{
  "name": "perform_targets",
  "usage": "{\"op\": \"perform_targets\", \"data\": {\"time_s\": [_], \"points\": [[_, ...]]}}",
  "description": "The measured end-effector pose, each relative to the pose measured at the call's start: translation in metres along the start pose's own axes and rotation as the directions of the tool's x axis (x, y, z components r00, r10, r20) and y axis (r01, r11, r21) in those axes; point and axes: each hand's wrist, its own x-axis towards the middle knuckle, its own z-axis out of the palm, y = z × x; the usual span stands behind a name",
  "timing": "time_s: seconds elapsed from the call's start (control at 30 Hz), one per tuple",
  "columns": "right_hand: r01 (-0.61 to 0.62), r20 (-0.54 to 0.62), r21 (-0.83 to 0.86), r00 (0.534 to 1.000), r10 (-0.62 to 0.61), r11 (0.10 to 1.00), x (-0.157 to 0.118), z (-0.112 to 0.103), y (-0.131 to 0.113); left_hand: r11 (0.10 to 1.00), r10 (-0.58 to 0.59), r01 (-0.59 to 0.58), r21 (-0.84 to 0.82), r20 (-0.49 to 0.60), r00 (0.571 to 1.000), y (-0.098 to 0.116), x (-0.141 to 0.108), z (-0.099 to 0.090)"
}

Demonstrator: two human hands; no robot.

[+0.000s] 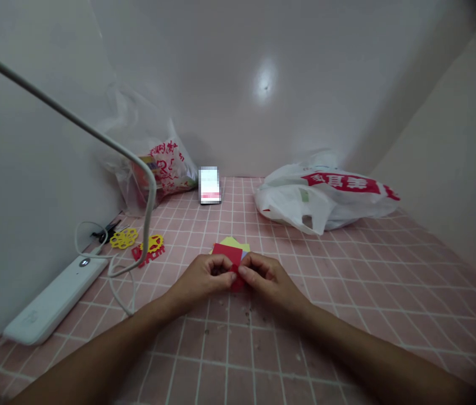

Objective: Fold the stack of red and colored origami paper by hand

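In my head view, I see the left hand [216,274] and the right hand [268,278] drawn close together, each pinching the small red paper-like piece [236,279] between thumb and index finger. That piece sits between the two sets of fingertips, at three o'clock of the left hand and nine o'clock of the right; its exact shape is hidden from me. Just beyond, at twelve o'clock, lies a flat stack of square coloured sheets [228,251], red over yellow with a bluish corner. Toward ten o'clock I make out lacy yellow round cutouts [124,238] and a red cutout with letter-like shapes [153,257]. A lit phone [209,185] stands near eleven, a white plastic bag with red print [322,194] at one.
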Motion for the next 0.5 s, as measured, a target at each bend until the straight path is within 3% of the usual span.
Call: {"op": "perform_targets", "data": {"time_s": [0.13, 0.37, 0.5], "points": [[-0.051, 0.025, 0.038, 0.998, 0.05, 0.998, 0.0007, 0.0005, 0.0027, 0.995, -0.045, 0.04, 0.095, 0.051, 0.998, 0.0027, -0.0019, 0.0032], [-0.096, 0.064, 0.135, 0.994, 0.088, 0.986, 0.0032, -0.0012, 0.0058, 0.993, -0.117, 0.118, -0.002, 0.075, 0.99, -0.0002, -0.0008, 0.0039], [-0.152, 0.039, 0.314, 0.988, 0.148, 0.937, 0.0054, -0.0042, 0.0056, 0.978, -0.058, 0.079, -0.193, 0.109, 0.992, 0.0005, 0.0007, 0.0035]]}}
